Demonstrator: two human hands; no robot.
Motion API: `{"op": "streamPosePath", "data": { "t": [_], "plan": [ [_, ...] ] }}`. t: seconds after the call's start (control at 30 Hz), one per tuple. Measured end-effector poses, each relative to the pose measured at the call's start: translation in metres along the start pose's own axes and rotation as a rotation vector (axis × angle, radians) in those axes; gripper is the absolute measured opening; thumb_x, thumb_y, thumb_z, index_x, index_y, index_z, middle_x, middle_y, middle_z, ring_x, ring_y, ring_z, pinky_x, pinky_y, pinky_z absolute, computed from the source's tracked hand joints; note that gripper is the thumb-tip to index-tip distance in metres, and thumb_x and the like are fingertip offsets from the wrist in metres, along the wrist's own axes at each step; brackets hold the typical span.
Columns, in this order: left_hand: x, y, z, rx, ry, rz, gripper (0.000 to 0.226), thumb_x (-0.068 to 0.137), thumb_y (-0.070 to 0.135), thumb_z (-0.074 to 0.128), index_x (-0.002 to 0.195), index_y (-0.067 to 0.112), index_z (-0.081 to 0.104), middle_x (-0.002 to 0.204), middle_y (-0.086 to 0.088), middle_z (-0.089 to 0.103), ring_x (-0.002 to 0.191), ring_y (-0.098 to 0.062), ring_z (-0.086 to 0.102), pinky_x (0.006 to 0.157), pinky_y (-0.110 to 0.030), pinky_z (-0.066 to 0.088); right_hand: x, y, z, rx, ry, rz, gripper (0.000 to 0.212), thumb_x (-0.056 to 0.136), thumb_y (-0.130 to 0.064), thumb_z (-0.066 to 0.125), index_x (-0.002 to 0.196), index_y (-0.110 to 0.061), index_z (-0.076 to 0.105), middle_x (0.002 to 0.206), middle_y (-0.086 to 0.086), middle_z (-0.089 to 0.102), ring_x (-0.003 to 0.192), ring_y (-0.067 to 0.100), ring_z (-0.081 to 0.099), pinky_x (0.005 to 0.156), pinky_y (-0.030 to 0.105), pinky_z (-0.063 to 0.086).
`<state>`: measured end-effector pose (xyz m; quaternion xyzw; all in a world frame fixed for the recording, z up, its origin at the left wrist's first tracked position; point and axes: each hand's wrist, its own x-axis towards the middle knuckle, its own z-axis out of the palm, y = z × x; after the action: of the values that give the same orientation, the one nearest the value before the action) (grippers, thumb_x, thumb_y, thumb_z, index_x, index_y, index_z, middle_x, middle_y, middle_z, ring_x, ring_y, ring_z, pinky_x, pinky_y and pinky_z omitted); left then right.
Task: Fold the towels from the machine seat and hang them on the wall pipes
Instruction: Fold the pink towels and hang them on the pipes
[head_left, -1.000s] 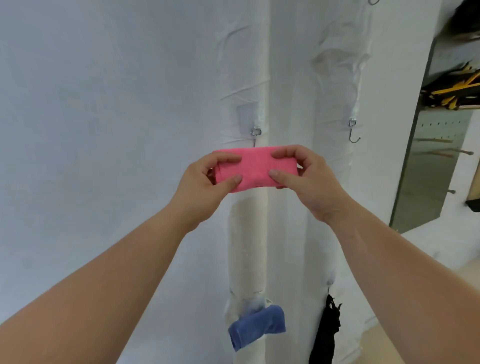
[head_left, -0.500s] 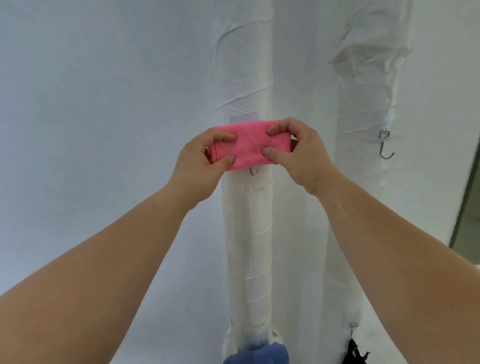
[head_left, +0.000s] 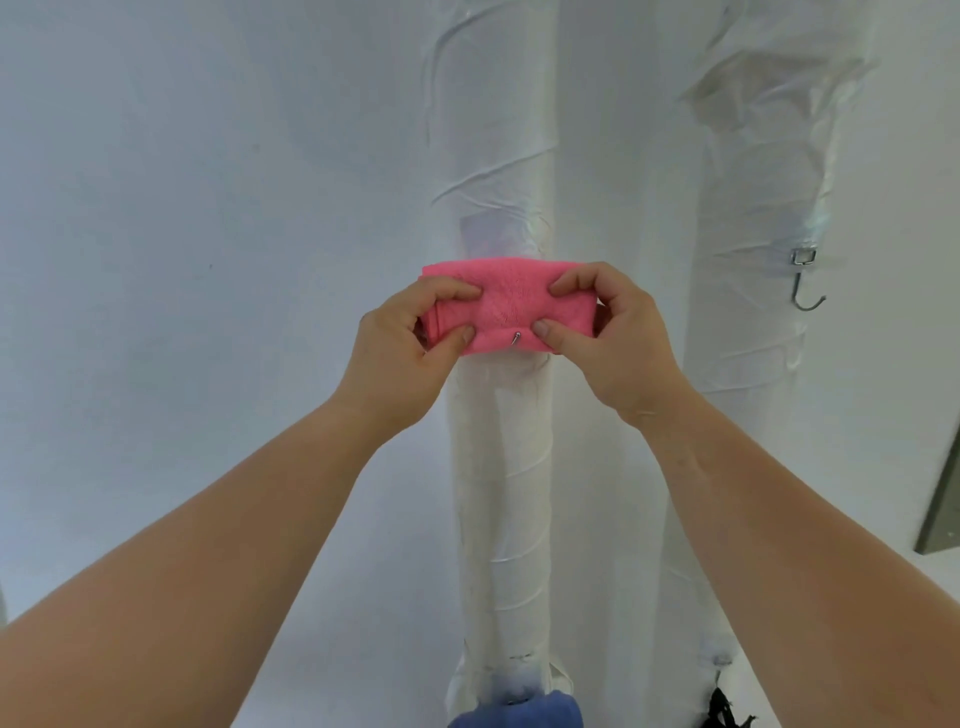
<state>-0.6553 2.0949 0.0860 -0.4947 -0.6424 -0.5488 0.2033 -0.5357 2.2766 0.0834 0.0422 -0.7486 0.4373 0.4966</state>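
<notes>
The hook tip (head_left: 515, 339) is now poking through the towel (head_left: 511, 306). I'm pinching the folded cloth shut-fingered with left hand (head_left: 402, 353) and right hand (head_left: 610, 343) against the pipe (head_left: 498, 467). Releasing early risks it slipping off toward six o'clock.

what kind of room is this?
Likely a utility or service corner, though I can't be sure: bare white wall, vertical wrapped pipes fitted with metal hooks, and a pink towel being hung.

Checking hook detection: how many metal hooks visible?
2: a hook tip poking through the pink towel on the left pipe; a bare hook on the right pipe. Lower ones may be hidden.
</notes>
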Motion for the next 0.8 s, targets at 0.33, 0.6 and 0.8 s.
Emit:
{"op": "streamPosePath", "data": {
  "t": [0.33, 0.6, 0.8],
  "plan": [
    [-0.008, -0.009, 0.005, -0.094, -0.017, -0.079, 0.039, 0.085, 0.012, 0.068, 0.102, 0.048, 0.067, 0.105, -0.005, 0.067, 0.087, -0.040, 0.060, 0.075, -0.056, 0.055, -0.011, 0.010, 0.008, 0.145, 0.000, 0.063, 0.034, 0.076, -0.003, 0.080, 0.094, -0.028, 0.066, 0.100, -0.005, 0.064, 0.086, 0.015, 0.058, 0.077, 0.046, 0.056],
    [-0.011, 0.006, -0.004, 0.376, 0.027, 0.164, 0.028, 0.086, 0.037, 0.073, 0.113, 0.032, 0.070, 0.139, -0.005, 0.045, 0.110, -0.018, 0.053, 0.096, -0.034, 0.046, -0.014, 0.007, 0.000, -0.290, 0.114, -0.102, 0.033, 0.078, -0.023, 0.082, 0.102, -0.031, 0.063, 0.121, -0.001, 0.051, 0.104, 0.014, 0.057, 0.089, 0.030, 0.051],
    [-0.011, 0.012, 0.006, 0.897, 0.170, 0.567, 0.028, 0.094, 0.030, 0.068, 0.119, 0.020, 0.070, 0.149, -0.010, 0.053, 0.133, -0.035, 0.052, 0.109, -0.054, 0.036, -0.021, 0.001, 0.005, -0.954, 0.261, -0.570, 0.042, 0.090, -0.029, 0.069, 0.129, -0.015, 0.065, 0.137, 0.006, 0.059, 0.126, 0.030, 0.054, 0.101, 0.042, 0.042]
  ]
}}
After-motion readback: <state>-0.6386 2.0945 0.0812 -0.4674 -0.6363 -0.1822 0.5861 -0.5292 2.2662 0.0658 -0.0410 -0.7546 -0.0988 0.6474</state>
